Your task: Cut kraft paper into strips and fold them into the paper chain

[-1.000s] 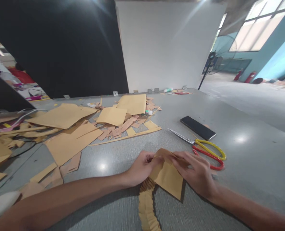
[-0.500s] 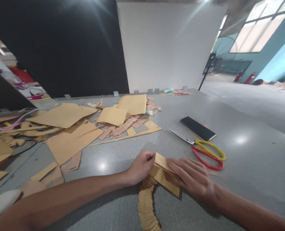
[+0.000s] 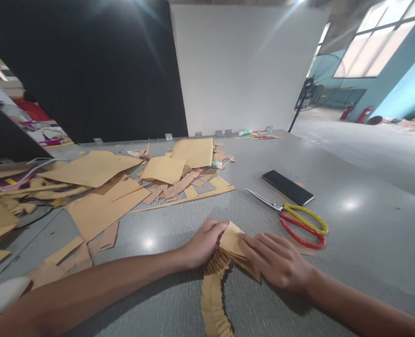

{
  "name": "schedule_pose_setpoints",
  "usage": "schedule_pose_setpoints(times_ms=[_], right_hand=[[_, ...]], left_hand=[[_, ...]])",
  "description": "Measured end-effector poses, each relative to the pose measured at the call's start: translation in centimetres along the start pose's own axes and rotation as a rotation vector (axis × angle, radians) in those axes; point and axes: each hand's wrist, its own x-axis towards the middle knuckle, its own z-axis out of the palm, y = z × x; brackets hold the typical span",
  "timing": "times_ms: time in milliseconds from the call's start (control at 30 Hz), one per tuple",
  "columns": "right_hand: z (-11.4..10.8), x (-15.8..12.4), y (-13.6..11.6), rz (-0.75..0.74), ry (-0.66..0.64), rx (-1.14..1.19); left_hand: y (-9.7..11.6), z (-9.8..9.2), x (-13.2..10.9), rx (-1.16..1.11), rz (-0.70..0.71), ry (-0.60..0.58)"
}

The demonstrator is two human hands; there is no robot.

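Note:
My left hand [image 3: 207, 243] pinches the left end of a folded piece of brown kraft paper [image 3: 232, 238], thumb on top. The fingers of my right hand [image 3: 279, 260] are close together and hold the paper's right part, pressing its upper layer down; the right thumb is hidden. A pleated strip of brown paper [image 3: 213, 299] runs from beneath the paper toward the near table edge. Whether the strip is joined to the paper is hidden by my left hand and the layers. Scissors [image 3: 280, 210] with one yellow and one red handle lie beyond my right hand.
A black phone [image 3: 287, 187] lies behind the scissors. Brown paper sheets [image 3: 109, 206] and scraps cover the left and middle of the table [image 3: 365, 243]. A glue stick [image 3: 245, 133] lies at the back. A white rounded object [image 3: 5, 297] is at the near left.
The paper's raised upper flap has been folded down flatter toward me, with my right fingers shifting slightly left on it. My left hand keeps its place at the left end.

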Motion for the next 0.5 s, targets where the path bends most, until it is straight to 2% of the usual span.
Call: schedule_pose_setpoints(times_ms=[100, 200, 267, 333, 400, 467, 500], right_hand=[[-0.1, 0.4, 0.0, -0.015, -0.007, -0.033], [0.0, 0.3, 0.0, -0.022, -0.009, -0.022], [0.2, 0.0, 0.0, 0.024, 0.014, 0.096], [0.3, -0.4, 0.1, 0.181, 0.062, 0.341], [0.4, -0.6, 0.3, 0.477, 0.097, 0.591], [0.6, -0.5, 0.6, 0.791, 0.076, 0.762], [0.8, -0.4, 0.8, 0.894, 0.046, 0.835]], left_hand=[[0.3, 0.1, -0.1, -0.016, 0.013, -0.031], [0.8, -0.3, -0.2, 0.157, 0.086, -0.139], [1.0, -0.5, -0.2, 0.211, 0.104, -0.213], [1.1, -0.6, -0.3, 0.191, 0.104, -0.268], [1.1, -0.5, -0.3, 0.133, 0.088, -0.305], [1.0, -0.4, -0.4, 0.085, 0.052, -0.334], [0.9, -0.3, -0.5, 0.073, 0.040, -0.335]])
